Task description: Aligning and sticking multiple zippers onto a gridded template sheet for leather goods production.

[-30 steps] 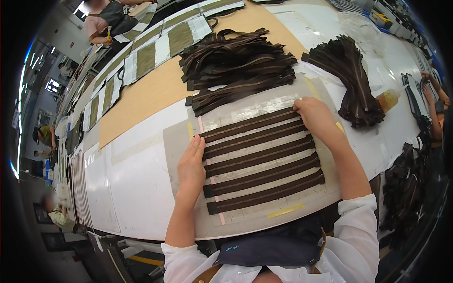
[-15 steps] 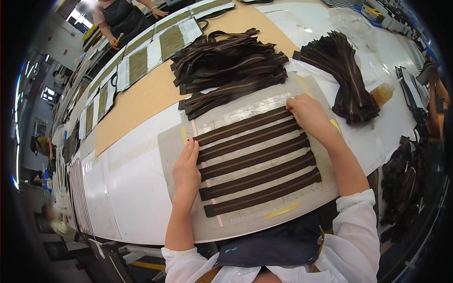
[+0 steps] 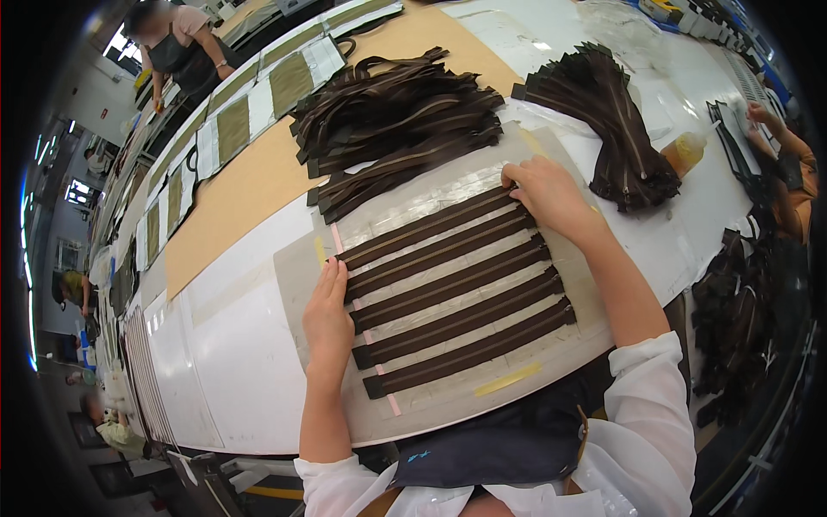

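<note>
A grey board (image 3: pixel 288 280) lies in front of me, with a clear sheet on it. Several dark brown zippers (image 3: pixel 465 293) lie across it in spaced, slanting rows. Along the far row runs the uppermost zipper (image 3: pixel 422 227). My left hand (image 3: pixel 329 312) rests at its left end, fingers stretched out and fingertips touching the tape. At the other end, my right hand (image 3: pixel 544 196) is closed, pinching the zipper's tip between thumb and fingers. A pink strip (image 3: pixel 394 404) shows near the zippers' left ends, partly covered by them.
Beyond the board lies a heap of brown zippers (image 3: pixel 396 112); another zipper bundle (image 3: pixel 620 129) is to its right, beside a yellowish bottle (image 3: pixel 685 153). Olive-and-white panels (image 3: pixel 233 129) line brown paper (image 3: pixel 233 220). A co-worker (image 3: pixel 181 52) stands far left; another person's arm (image 3: pixel 775 129) is at right.
The view has shifted slightly, so the board and heaps sit a little further left. Both hands keep to the uppermost zipper's ends. The far co-worker has changed posture.
</note>
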Tool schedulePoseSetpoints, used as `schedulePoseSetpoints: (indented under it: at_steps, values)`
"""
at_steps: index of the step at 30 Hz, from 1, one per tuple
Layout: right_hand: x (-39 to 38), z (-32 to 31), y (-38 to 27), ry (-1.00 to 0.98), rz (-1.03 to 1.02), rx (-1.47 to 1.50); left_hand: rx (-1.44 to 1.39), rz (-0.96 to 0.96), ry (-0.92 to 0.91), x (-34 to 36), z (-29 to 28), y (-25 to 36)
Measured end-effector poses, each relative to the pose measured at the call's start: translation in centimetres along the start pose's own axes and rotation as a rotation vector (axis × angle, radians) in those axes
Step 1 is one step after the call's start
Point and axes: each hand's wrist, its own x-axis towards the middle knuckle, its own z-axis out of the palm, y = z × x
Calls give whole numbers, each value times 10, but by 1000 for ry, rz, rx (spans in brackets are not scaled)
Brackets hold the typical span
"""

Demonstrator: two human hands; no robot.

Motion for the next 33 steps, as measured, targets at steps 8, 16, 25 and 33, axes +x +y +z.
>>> schedulePoseSetpoints:
  at_steps: [8,16,25,33]
  values:
    - [6,-8,13,-62,60,171,8,-11,-4,0,-1,2]
    - [3,-3,24,-116,71,154,-20,-8,2,-1,-1,1]
    - [-8,7,33,-34,26,178,-27,-14,-12,0,-4,1]
    - [-10,11,38,-55,19,166,46,27,19,-2,7,-3]
